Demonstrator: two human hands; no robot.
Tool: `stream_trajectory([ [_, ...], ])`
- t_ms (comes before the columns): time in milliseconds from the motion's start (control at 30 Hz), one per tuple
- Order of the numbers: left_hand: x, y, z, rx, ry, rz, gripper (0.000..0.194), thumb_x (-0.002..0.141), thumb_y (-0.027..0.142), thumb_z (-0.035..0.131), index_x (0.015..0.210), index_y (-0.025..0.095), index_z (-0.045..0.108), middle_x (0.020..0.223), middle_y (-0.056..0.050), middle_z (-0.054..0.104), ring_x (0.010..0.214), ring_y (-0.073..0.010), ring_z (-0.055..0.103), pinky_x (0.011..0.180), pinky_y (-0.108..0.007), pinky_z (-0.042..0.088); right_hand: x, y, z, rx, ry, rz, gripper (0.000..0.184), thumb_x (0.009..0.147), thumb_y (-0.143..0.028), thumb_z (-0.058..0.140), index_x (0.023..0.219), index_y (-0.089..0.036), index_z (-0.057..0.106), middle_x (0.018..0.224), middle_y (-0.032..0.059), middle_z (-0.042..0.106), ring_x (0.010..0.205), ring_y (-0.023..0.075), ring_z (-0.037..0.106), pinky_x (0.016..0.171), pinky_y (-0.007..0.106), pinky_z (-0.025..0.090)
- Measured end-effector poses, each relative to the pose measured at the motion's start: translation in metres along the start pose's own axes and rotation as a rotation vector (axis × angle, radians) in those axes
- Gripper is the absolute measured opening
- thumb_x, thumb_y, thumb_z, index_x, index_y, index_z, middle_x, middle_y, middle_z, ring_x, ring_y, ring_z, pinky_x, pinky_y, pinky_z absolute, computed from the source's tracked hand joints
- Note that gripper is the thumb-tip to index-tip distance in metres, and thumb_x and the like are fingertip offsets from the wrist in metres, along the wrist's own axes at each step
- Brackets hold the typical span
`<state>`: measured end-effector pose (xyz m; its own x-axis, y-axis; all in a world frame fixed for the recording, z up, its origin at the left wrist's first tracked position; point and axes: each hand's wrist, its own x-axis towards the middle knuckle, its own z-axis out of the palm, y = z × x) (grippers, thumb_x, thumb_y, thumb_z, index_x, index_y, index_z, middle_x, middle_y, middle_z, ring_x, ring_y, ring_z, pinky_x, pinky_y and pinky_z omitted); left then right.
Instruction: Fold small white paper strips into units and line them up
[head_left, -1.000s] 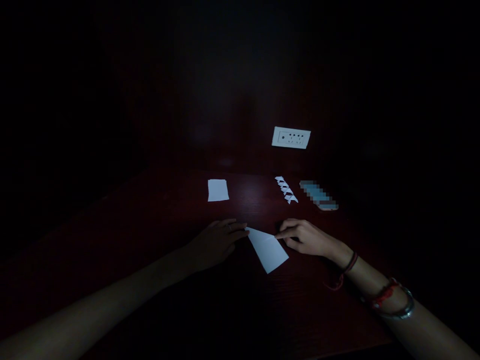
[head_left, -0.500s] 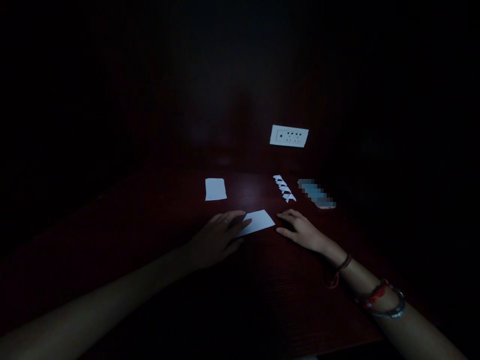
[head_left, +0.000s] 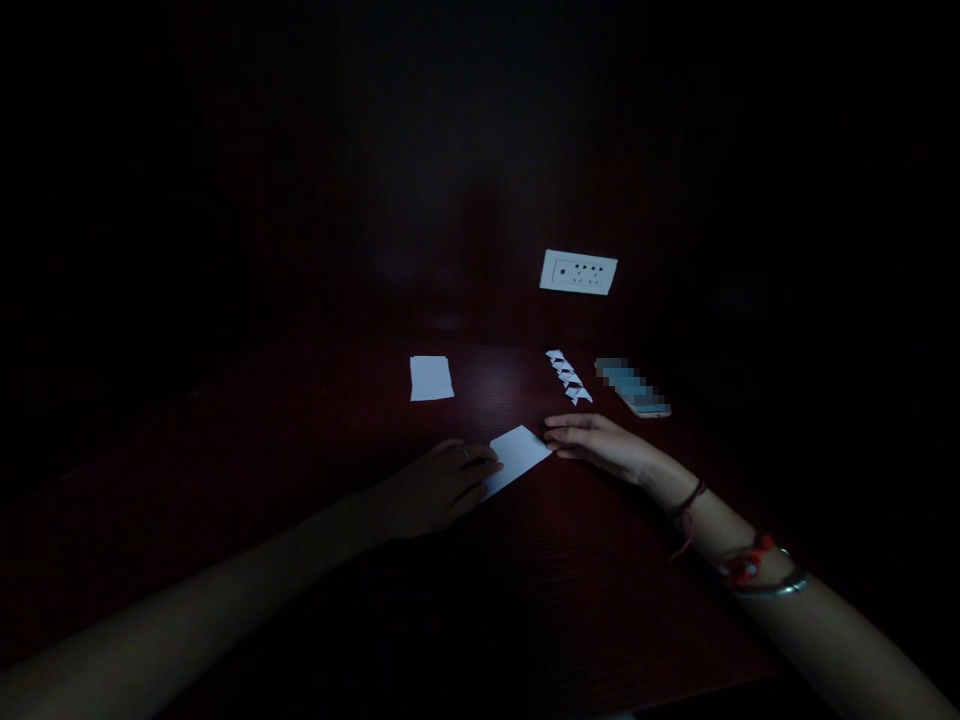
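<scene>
The scene is very dark. A small white sheet of paper (head_left: 516, 457) lies flat on a dark red wooden table (head_left: 570, 600). My left hand (head_left: 435, 488) rests on the sheet's left end, fingers pressing it down. My right hand (head_left: 600, 446) lies flat on the table, its fingertips at the sheet's right corner. Red cords and a metal bangle sit on my right wrist.
A second small white paper (head_left: 431, 378) lies farther back on the left. A row of small folded white paper pieces (head_left: 568, 377) sits behind my right hand, with a phone (head_left: 634, 388) beside it. A white wall socket (head_left: 578, 272) is on the dark wall behind.
The sheet was lying diagonally toward me; it has been turned and laid flatter, farther from me. My right hand has gone from pinching its edge to lying flat at its right corner.
</scene>
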<state>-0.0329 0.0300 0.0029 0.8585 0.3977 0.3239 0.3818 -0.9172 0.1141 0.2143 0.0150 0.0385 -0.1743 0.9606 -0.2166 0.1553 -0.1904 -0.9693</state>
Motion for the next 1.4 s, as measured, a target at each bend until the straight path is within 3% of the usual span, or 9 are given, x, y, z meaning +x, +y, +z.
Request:
stream_trajectory([
  [133,-0.003,-0.003,0.004,0.001,0.016,-0.007,0.034,0.085,0.019,0.039,0.119,0.023,0.042,0.121,-0.005,0.042,0.107,-0.0190,0.041,0.091,-0.035,0.032,0.007,-0.009,0.013,0.118,-0.032,0.107,0.024,0.076,-0.013,0.051,0.100,-0.013,0.049,0.094,0.0079,0.060,0.072,0.0099,0.061,0.065,0.022,0.051],
  [233,-0.005,-0.006,0.007,0.017,0.018,-0.018,0.035,0.084,0.019,0.041,0.119,0.024,0.043,0.124,-0.005,0.038,0.112,-0.0203,0.036,0.093,-0.037,0.030,0.012,-0.013,0.020,0.087,-0.013,0.122,0.020,0.075,-0.013,0.051,0.095,-0.013,0.051,0.087,0.0062,0.061,0.068,0.0085,0.058,0.058,0.019,0.048],
  [467,-0.005,-0.008,0.007,0.014,0.045,0.005,0.034,0.084,0.021,0.042,0.117,0.025,0.045,0.120,-0.005,0.042,0.110,-0.0205,0.039,0.091,-0.039,0.032,0.018,-0.017,0.018,-0.060,0.111,0.085,0.029,0.070,-0.018,0.055,0.099,-0.015,0.049,0.089,0.0046,0.058,0.070,0.0084,0.054,0.061,0.019,0.043],
  [667,-0.004,-0.007,0.007,0.008,0.065,0.002,0.032,0.083,0.020,0.043,0.115,0.025,0.046,0.118,-0.004,0.044,0.109,-0.0207,0.039,0.090,-0.039,0.032,0.023,-0.021,0.024,-0.191,0.062,0.062,0.031,0.075,-0.022,0.049,0.104,-0.014,0.046,0.090,0.0072,0.058,0.066,0.0109,0.058,0.057,0.022,0.046],
  [800,-0.005,-0.007,0.006,0.002,0.060,0.011,0.033,0.084,0.021,0.042,0.116,0.025,0.045,0.119,-0.004,0.044,0.111,-0.0200,0.038,0.091,-0.038,0.031,0.026,-0.021,0.026,-0.399,0.062,-0.015,0.034,0.074,-0.022,0.050,0.106,-0.012,0.048,0.099,0.0100,0.056,0.082,0.0157,0.057,0.070,0.028,0.045],
  [900,-0.005,-0.005,0.003,0.003,0.043,-0.004,0.032,0.085,0.022,0.042,0.116,0.025,0.045,0.119,-0.004,0.043,0.111,-0.0203,0.037,0.091,-0.038,0.031,0.029,-0.017,0.024,-0.600,0.060,-0.111,0.045,0.063,-0.018,0.062,0.106,-0.013,0.051,0.108,0.0095,0.053,0.098,0.0194,0.050,0.086,0.029,0.037],
  [1000,-0.005,-0.003,0.000,0.007,0.039,-0.017,0.031,0.085,0.023,0.041,0.116,0.025,0.045,0.118,-0.004,0.044,0.110,-0.0205,0.038,0.091,-0.038,0.031,0.032,-0.015,0.023,-0.782,0.054,-0.157,0.052,0.055,-0.015,0.068,0.105,-0.011,0.053,0.111,0.0106,0.052,0.103,0.0228,0.046,0.090,0.031,0.033],
  [1167,-0.003,0.001,-0.002,0.022,0.029,-0.023,0.030,0.086,0.023,0.041,0.115,0.025,0.046,0.117,-0.004,0.044,0.109,-0.0209,0.039,0.090,-0.039,0.032,0.036,-0.018,0.026,-0.984,0.051,-0.114,0.046,0.055,-0.014,0.067,0.100,-0.010,0.057,0.096,0.0104,0.059,0.088,0.0217,0.055,0.073,0.026,0.041],
  [1400,-0.003,0.003,-0.003,0.024,0.035,-0.022,0.030,0.086,0.023,0.041,0.115,0.025,0.046,0.117,-0.004,0.045,0.109,-0.0208,0.038,0.090,-0.039,0.032,0.035,-0.025,0.034,-1.110,0.010,-0.045,0.026,0.061,-0.023,0.063,0.085,-0.013,0.063,0.080,0.0063,0.063,0.074,0.0169,0.058,0.059,0.021,0.041],
])
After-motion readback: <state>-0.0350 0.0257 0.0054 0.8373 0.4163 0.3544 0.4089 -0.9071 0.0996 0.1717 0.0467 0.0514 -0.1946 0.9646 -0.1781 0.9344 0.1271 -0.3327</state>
